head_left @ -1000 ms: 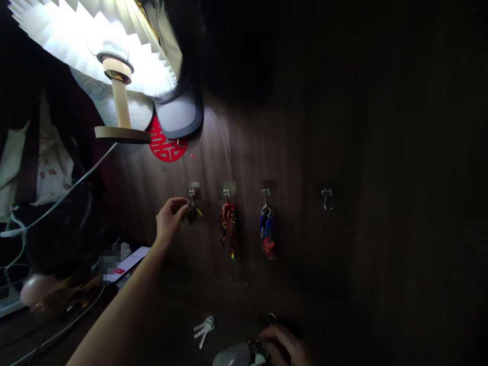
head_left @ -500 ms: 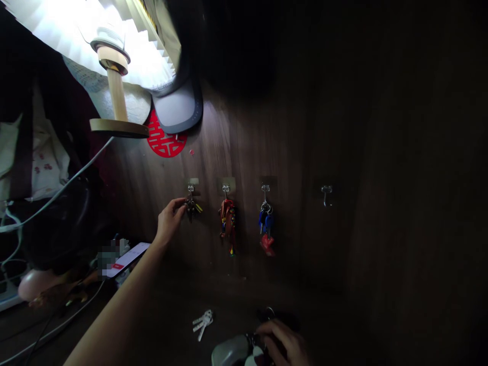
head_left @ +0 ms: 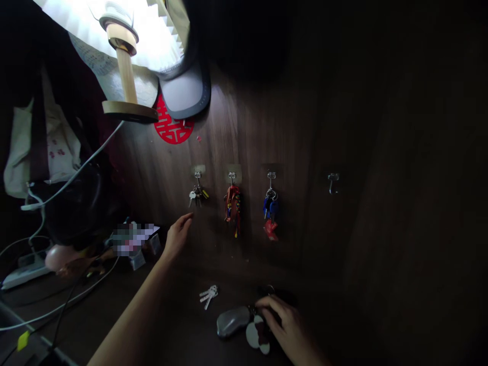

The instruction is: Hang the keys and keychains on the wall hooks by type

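My left hand [head_left: 178, 236] is just below a bunch of keys [head_left: 197, 194] with a yellow tag, which hangs from the leftmost wall hook [head_left: 197, 175]. Its fingers are stretched out, apart from the keys, with nothing visible in them. Low on the right, my right hand [head_left: 284, 323] has thumb and fingers closed at the end of a keychain. That keychain has a grey oval case [head_left: 232, 321] and a white and dark rounded charm [head_left: 257, 334]. To the left of the case, loose silver keys [head_left: 209, 296] lie on the dark surface.
A beaded red-brown key bundle [head_left: 232, 206] and blue keys [head_left: 270, 206] with a red charm hang on two middle hooks. The right hook [head_left: 333, 183] holds nothing. A lit lamp [head_left: 127, 76], cap [head_left: 185, 94], cables and pink round object [head_left: 61, 257] are at left.
My left hand has come away from the hanging keys and dropped below them. The view has shifted, so the wall appears higher. My right hand stays at the keychain.
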Available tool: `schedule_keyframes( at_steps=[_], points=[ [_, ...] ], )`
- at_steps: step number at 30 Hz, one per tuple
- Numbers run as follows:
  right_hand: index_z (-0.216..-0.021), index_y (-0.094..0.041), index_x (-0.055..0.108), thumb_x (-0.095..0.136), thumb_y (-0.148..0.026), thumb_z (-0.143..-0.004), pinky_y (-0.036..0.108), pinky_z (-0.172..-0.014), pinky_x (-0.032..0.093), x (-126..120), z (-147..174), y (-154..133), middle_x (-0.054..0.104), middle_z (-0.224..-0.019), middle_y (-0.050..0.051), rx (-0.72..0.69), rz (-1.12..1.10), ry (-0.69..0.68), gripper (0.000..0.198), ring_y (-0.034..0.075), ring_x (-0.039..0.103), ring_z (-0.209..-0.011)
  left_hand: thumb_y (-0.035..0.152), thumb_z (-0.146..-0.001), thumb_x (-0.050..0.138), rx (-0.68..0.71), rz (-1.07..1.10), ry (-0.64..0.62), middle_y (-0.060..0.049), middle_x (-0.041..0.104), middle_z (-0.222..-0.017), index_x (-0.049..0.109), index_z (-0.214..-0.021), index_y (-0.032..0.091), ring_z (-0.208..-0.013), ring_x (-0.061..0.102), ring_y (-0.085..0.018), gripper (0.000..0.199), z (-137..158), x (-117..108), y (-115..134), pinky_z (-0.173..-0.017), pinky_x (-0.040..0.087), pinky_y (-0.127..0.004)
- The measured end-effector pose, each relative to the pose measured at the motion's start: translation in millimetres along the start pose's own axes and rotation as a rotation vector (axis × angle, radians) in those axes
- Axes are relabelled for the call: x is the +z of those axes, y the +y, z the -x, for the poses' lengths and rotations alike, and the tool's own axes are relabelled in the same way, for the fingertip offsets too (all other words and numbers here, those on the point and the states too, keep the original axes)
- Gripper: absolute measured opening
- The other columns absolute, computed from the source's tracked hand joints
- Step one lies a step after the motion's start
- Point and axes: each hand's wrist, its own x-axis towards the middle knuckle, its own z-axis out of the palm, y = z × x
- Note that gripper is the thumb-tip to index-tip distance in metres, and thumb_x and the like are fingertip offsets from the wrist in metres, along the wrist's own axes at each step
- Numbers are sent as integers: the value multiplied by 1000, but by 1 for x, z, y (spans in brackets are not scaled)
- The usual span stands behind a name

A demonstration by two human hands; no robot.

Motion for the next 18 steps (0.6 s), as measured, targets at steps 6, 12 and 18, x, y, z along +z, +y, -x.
schedule_keyframes(
  at_steps=[6, 12, 18],
  points=[
    [-83, -25, 64, 45, -22, -84, 27, -73, 48, -4, 2, -2, 68, -81, 0, -26, 55, -12, 19, 17, 64, -79, 37, -77, 49, -60, 24, -57, -7, 70, -104, 64, -101, 18, -100, 62, -22, 34, 42, 0, -12, -89, 45, -33],
    [-83, -25, 63, 44, -20, -84, 27, -72, 48, -6, 2, -3, 67, -82, 0, -21, 64, -5, 20, 16, 64, -78, 37, -76, 51, -95, -10, -195, -5, 71, -97, 65, -98, 20, -90, 64, -22, 31, 84, 6, -20, -80, 48, -31],
    [-84, -24, 63, 43, -19, -85, 27, -74, 48, -8, 2, 0, 67, -84, 1, -24, 100, 44, 20, 17, 64, -80, 28, -76, 52, -90, -93, -450, -5, 72, -95, 67, -93, 20, -90, 64, -21, 24, 112, 15, -20, -80, 46, -28]
  ],
)
